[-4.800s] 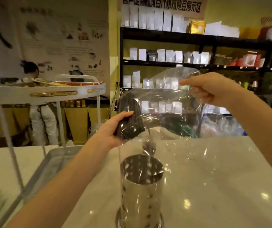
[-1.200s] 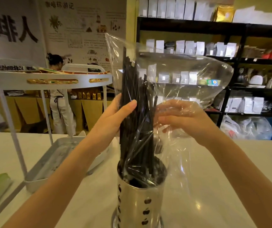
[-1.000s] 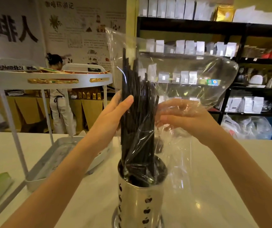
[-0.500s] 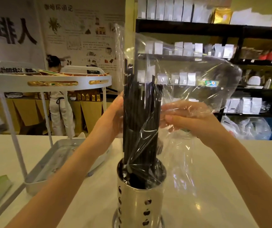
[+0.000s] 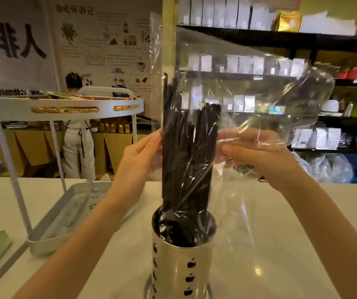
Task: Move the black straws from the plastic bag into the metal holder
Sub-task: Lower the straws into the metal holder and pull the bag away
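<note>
my left hand presses the bag against the straws; my right hand pinches bag film opposite. the straws stand upright, bagged, lower ends inside the holder near the counter's front edge.

Just the one view here, from the camera on your head, wide-angle, so there's nothing to overlap with. It looks forward and slightly down over the white counter, close enough that your forearms come in from the bottom corners. Straight ahead it faces the black shelves, with the wall poster off left.
</note>
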Available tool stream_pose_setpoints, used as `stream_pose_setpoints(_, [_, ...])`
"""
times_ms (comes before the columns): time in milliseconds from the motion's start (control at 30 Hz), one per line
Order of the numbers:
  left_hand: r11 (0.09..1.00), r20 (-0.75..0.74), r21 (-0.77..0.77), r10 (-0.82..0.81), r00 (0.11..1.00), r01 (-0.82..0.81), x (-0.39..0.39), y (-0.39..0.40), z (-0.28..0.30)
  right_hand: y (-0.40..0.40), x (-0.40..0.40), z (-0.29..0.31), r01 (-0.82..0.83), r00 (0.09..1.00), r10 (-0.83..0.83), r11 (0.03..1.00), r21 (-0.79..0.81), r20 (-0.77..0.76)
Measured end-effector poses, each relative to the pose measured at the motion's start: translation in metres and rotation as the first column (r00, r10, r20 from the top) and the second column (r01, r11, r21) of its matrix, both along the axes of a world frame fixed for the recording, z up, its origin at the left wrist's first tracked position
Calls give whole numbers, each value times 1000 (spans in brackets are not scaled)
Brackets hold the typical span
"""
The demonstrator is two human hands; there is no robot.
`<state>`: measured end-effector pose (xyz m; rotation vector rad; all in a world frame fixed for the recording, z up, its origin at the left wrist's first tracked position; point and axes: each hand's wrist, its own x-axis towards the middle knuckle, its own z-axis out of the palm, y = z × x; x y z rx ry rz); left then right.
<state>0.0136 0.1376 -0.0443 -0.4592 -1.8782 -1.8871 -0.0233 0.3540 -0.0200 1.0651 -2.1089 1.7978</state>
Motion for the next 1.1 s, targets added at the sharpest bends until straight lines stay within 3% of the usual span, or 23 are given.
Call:
stream_pose_setpoints(667, [999,23,19,-27,999,27,5,1,-2,1,6,-3,-12,999,15,995,95,-29])
stream_pose_setpoints(900, [999,20,40,-19,1000,18,9,1,0,3,8,3,-19,1000,21,997,77,-22])
stream_pose_setpoints(1100, [994,-68,100,-46,997,53,13,-3,15,10,15,24,-13,1000,14,1000,15,-28])
